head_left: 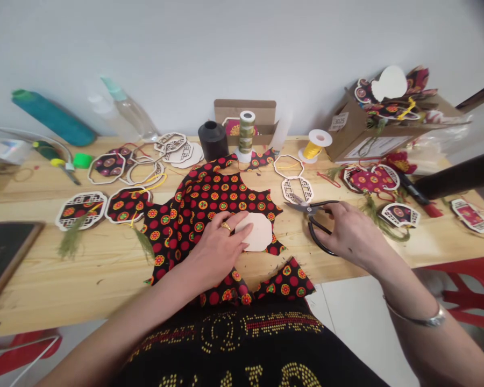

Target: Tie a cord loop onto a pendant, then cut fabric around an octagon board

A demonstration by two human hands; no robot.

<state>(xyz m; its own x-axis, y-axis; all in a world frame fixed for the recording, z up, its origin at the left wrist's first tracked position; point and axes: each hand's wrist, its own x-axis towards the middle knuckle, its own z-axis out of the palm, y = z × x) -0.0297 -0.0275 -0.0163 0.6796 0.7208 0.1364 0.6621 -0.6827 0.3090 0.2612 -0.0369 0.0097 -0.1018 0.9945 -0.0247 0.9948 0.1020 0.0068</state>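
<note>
My left hand [215,250] lies with extended fingers over the left side of a pale card piece with cut corners [258,234], pressing it on black fabric printed with red dots and flowers [210,196]. The fabric's right edge is cut in jagged points. My right hand [353,234] grips black-handled scissors [310,210] by the loops. Their blades are parted and point left, just below a pale lattice frame [297,191] and right of the fabric. A loose fabric scrap [286,279] lies at the table's front edge.
Finished-looking fabric ornaments [82,210] with tassels lie on the left, near a phone [8,258]. Thread spools [247,134], a black cone [213,141] and a yellow spool [317,145] stand behind. A full cardboard box [371,137] and a black pole [460,174] are on the right.
</note>
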